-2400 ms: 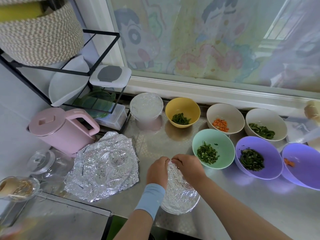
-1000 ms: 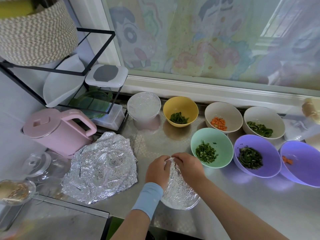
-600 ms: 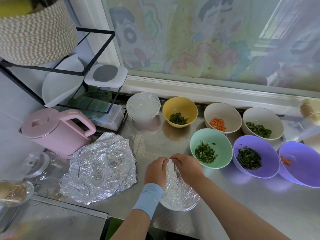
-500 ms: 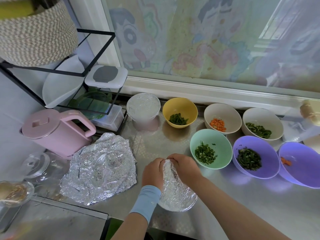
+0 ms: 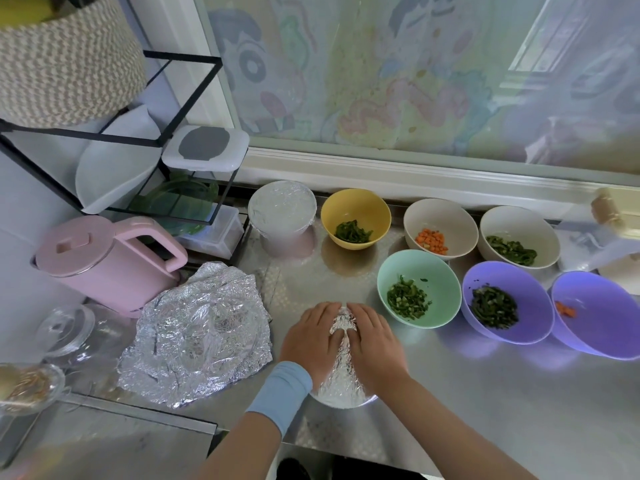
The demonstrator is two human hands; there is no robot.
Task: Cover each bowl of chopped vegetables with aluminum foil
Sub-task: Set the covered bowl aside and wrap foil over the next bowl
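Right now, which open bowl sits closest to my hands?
The mint green bowl of chopped greens, just beyond your right hand; the others stand farther off.

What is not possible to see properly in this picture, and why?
Head view:
1. Contents of the foil-wrapped near bowl: hidden by wrap, left hand and right hand.
2. Contents of the back covered bowl: hidden by its cover.
3. Rightmost purple bowl: cut by the right edge.
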